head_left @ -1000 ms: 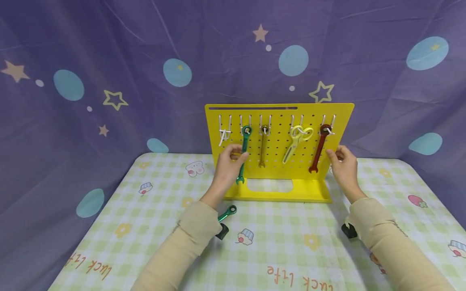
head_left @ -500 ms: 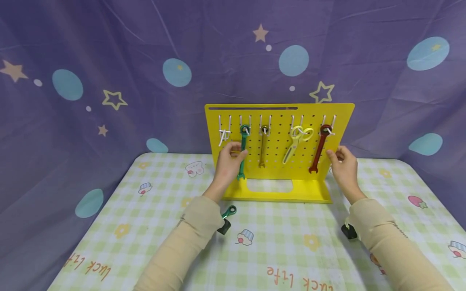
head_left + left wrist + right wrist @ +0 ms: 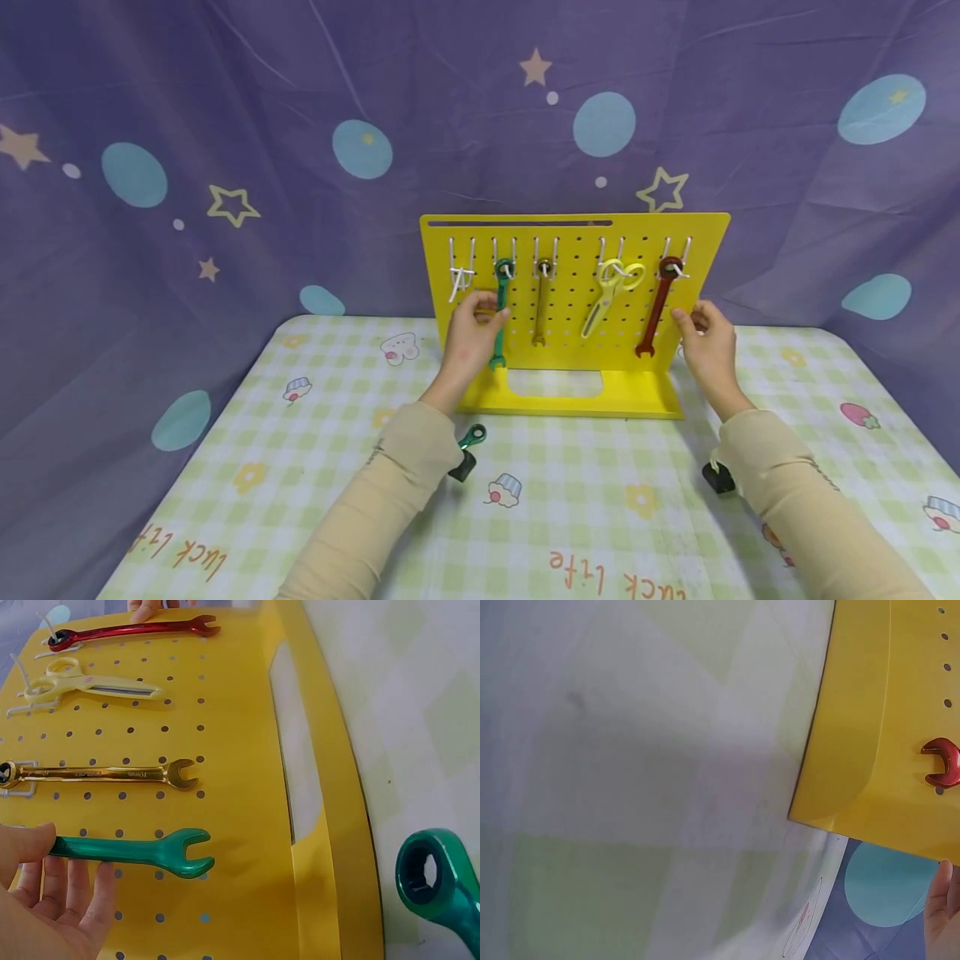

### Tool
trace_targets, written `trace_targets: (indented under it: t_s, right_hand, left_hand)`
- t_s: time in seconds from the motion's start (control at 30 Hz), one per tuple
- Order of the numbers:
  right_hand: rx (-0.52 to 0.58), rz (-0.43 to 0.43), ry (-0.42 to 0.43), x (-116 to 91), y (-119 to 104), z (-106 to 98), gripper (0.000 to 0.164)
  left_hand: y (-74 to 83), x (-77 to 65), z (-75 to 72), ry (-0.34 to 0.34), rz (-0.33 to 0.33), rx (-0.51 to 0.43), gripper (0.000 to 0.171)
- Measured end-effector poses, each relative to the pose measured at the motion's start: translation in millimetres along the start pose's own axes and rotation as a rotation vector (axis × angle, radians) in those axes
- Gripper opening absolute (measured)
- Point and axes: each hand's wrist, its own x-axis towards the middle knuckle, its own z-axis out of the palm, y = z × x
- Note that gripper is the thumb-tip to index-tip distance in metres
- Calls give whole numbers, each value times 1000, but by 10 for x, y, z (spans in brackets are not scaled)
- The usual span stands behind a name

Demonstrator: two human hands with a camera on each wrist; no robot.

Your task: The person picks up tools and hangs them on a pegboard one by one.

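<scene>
My left hand [image 3: 471,333] pinches the shaft of a green combination wrench [image 3: 501,287], thumb in front and fingers behind. Its ring end sits at a white hook on the yellow pegboard [image 3: 570,333], and its open jaw points down. In the left wrist view the green wrench [image 3: 135,851] lies close along the board. My right hand [image 3: 708,337] grips the board's right edge with thumb and fingers. Close by hangs a red wrench [image 3: 657,312]. A gold wrench [image 3: 542,304] and yellow scissors [image 3: 612,292] hang between the hands.
A second green wrench [image 3: 472,435] lies on the checkered tablecloth [image 3: 570,508], partly hidden by the left sleeve. At the far left of the board is a white hook [image 3: 462,279] with nothing hanging on it. A purple curtain [image 3: 465,100] stands behind the table.
My left hand has moved the green wrench slightly up and left, so its ring end sits more squarely at the hook. My right hand has stayed on the board's edge.
</scene>
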Motion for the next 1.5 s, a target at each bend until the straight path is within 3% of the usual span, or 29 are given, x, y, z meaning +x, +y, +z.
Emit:
trace_targets:
  t_s: [0.37,0.77,0.93,1.23,1.5]
  right_hand:
    - [11,-13,-15,1,2,-13,29]
    - [22,-27,5,-12,-5,16,29]
    - [21,-24,-1,-20,-9,19,29]
    - [19,-25,-6,-26,-2,0,31]
    - [13,-24,-4,-33,-6,-4,32]
  left_hand:
    - [-58,71,-19,-21,-5,-16,27]
    - [-53,92,-45,-34,-8,43,28]
    - [-74,70,-79,-32,6,83,26]
    - [-140,-18,-190,-38,99,66,20]
    - [-124,-164,-330,-79,49,48,20]
